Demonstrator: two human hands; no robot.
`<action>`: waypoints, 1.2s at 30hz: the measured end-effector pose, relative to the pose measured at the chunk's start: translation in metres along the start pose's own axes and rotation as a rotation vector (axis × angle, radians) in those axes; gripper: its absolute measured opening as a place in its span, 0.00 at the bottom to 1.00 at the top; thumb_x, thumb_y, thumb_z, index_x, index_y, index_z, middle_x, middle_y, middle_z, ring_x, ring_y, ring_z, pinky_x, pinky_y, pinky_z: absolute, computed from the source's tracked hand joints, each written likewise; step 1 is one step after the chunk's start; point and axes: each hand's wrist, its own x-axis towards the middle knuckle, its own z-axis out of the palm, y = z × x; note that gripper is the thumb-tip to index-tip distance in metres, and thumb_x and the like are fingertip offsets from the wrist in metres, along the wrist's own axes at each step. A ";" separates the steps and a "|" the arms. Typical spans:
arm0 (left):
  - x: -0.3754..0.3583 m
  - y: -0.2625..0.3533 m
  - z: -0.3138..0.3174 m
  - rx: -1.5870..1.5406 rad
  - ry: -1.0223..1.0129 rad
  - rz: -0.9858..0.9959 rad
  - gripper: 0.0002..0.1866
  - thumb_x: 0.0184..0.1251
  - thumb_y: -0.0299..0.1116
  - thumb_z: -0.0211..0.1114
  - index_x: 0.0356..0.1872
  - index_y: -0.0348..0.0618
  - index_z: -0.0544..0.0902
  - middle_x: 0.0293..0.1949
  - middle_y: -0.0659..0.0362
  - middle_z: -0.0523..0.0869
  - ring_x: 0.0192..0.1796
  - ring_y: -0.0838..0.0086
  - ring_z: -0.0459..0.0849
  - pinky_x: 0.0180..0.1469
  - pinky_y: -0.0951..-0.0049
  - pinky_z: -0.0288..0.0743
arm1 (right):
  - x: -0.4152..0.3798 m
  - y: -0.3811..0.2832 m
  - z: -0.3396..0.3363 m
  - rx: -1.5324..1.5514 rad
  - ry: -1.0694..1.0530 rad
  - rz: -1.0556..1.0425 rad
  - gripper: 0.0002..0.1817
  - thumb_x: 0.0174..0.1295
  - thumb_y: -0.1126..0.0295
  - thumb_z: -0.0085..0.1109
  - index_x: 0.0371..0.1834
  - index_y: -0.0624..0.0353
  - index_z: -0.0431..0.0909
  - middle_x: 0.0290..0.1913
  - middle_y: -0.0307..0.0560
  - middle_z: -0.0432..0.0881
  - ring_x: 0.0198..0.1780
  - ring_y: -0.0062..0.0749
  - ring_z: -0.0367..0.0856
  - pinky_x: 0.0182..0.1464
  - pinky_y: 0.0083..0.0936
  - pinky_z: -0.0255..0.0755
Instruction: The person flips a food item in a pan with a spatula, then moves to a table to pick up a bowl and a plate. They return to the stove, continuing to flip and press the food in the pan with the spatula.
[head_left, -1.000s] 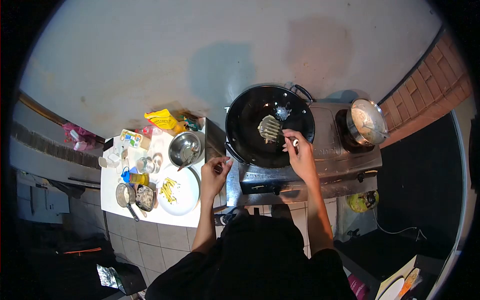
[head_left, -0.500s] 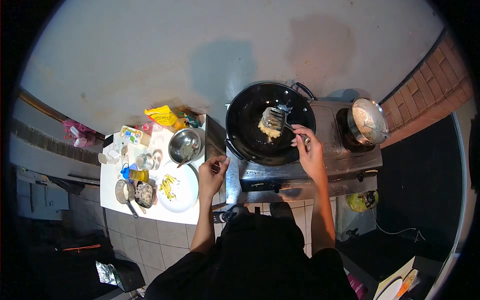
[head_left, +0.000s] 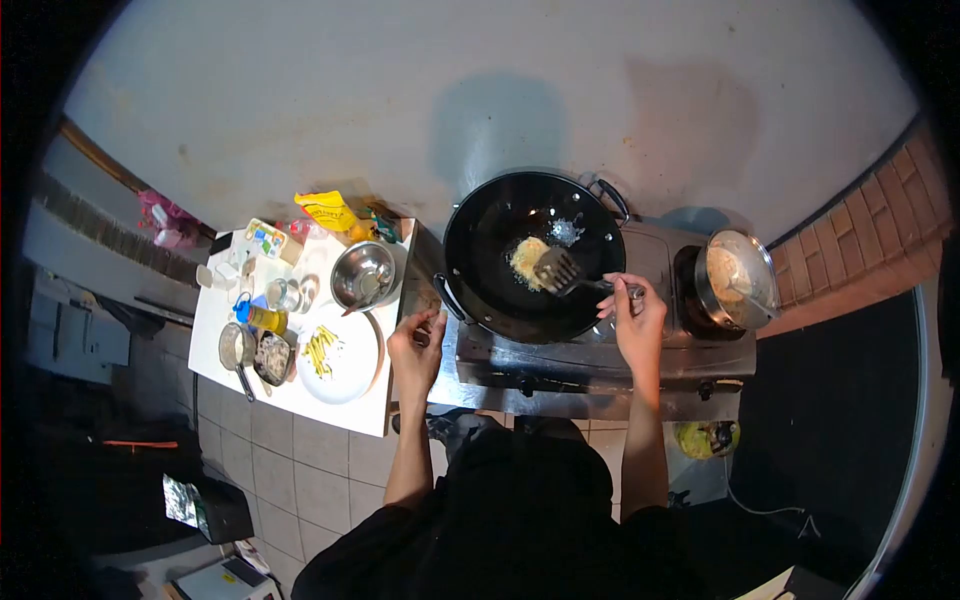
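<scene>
1. one golden, roundish piece of food lies inside the black wok, near the middle of its bottom, with small bubbles at its edge.
2. one slotted spatula has its head at the food's lower right edge, overlapping it in view; whether the two touch, i cannot tell.
3. the right hand is clamped on the spatula's handle, fingers wrapped round it, just over the wok's right rim.
4. the left hand is just beside the wok's lower left handle, between wok and table, fingers curled; whether the fingertips meet or pinch anything, i cannot tell.
5. one pale patch shows in the wok, up and to the right of the food; it is too small to identify.
6. the wok sits on a steel stove; at the stove's right stands a metal pot with pale contents and a utensil leaning in it.
7. left of the stove, a white table bears a white plate with yellow-green strips, and, just behind the plate, a steel bowl.
8. farther left are an oil bottle with a blue cap, a small pan and a dark tray of greyish food; a yellow bag stands at the back.
</scene>
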 end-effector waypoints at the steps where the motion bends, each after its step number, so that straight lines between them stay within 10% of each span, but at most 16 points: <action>1: -0.002 0.000 0.003 0.001 0.012 -0.005 0.13 0.61 0.34 0.71 0.38 0.30 0.85 0.22 0.57 0.78 0.22 0.79 0.72 0.26 0.78 0.66 | 0.001 -0.001 -0.001 0.003 -0.012 -0.004 0.09 0.70 0.74 0.52 0.43 0.72 0.76 0.34 0.48 0.84 0.26 0.23 0.81 0.29 0.19 0.77; 36: 0.019 -0.005 -0.004 -0.135 -0.144 0.032 0.10 0.59 0.30 0.70 0.38 0.34 0.85 0.24 0.61 0.77 0.21 0.84 0.71 0.24 0.82 0.64 | 0.000 -0.013 0.025 -0.170 0.028 -0.048 0.09 0.69 0.71 0.55 0.38 0.67 0.76 0.28 0.44 0.82 0.25 0.21 0.79 0.27 0.19 0.71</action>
